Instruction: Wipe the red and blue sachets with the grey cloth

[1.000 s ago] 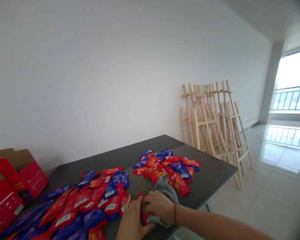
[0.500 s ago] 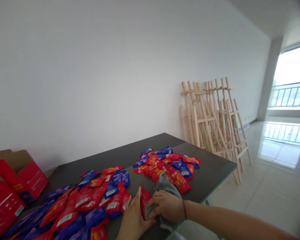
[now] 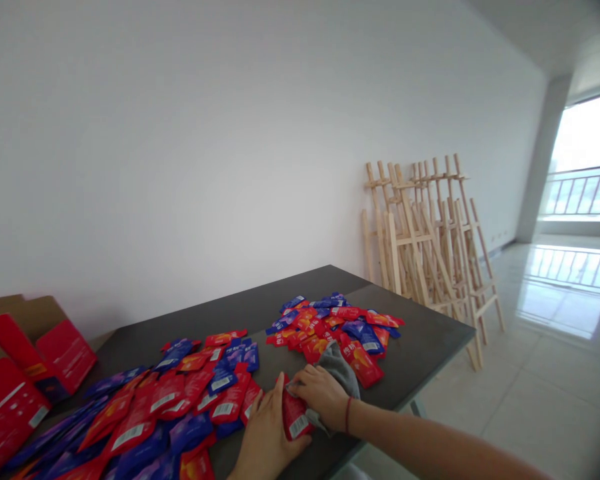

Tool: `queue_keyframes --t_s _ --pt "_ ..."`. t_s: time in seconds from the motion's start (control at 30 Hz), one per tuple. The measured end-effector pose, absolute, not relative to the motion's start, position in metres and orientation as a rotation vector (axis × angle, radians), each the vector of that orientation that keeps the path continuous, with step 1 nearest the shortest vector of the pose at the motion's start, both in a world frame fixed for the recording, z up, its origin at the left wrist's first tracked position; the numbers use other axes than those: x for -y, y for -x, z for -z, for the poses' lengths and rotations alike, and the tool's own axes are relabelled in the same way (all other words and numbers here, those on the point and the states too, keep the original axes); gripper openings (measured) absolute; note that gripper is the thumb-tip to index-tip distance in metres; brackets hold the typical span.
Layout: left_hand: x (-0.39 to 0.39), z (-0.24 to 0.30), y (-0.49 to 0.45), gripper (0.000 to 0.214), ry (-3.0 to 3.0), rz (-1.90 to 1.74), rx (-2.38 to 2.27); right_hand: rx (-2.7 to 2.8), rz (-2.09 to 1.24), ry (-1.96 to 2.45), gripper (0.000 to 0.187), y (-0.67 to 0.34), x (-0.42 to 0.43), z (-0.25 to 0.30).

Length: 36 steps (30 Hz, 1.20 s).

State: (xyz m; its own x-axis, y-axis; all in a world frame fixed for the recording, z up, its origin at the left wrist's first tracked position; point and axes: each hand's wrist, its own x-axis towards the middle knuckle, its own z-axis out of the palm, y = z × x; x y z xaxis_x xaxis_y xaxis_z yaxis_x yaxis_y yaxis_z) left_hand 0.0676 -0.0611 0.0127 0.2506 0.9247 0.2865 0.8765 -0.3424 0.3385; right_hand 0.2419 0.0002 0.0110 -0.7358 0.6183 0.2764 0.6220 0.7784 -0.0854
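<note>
A red pouch (image 3: 296,415) with a white barcode label lies flat on the dark table in front of me. My left hand (image 3: 266,432) holds it at the left edge, thumb at the near end and fingers along the side. In my right hand (image 3: 324,395) is a bunched grey cloth (image 3: 341,368), pressed on the far part of the pouch; that part is hidden under the fingers. A pile of red and blue pouches (image 3: 180,393) spreads left of my left hand. Beyond the cloth lies a second pile of red and blue pouches (image 3: 330,323).
Open red cardboard boxes (image 3: 63,363) stand at the table's left end. The dark table (image 3: 415,333) has its right edge near my right forearm. Wooden easels (image 3: 425,240) lean on the white wall behind, and a railed window is at far right.
My right hand and the cloth have slid up and away along the pouch, uncovering its barcode end. My left hand stays almost where it was.
</note>
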Motion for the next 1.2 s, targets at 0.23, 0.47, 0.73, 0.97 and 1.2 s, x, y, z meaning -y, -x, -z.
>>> queue_keyframes --t_s 0.23,0.47,0.73,0.97,1.2 --pt "0.064 -0.016 -0.068 0.096 -2.376 -0.626 -1.768 2.772 -0.049 0.642 0.039 -0.269 0.009 -0.018" --pt "0.060 -0.008 -0.066 0.091 -2.430 -0.676 -1.741 2.738 -0.081 0.511 0.041 -0.295 0.022 -0.011" --pt "0.060 -0.008 -0.064 0.078 -2.594 -0.619 -1.720 2.692 0.033 0.964 0.029 -0.259 0.009 -0.019" --pt "0.060 -0.020 -0.056 0.044 -2.707 -0.481 -1.655 2.501 0.030 1.178 0.024 -0.244 0.011 -0.014" --pt "0.053 -0.078 -0.057 0.049 -2.449 -0.223 -1.803 2.442 0.000 1.179 0.025 -0.244 0.012 -0.010"
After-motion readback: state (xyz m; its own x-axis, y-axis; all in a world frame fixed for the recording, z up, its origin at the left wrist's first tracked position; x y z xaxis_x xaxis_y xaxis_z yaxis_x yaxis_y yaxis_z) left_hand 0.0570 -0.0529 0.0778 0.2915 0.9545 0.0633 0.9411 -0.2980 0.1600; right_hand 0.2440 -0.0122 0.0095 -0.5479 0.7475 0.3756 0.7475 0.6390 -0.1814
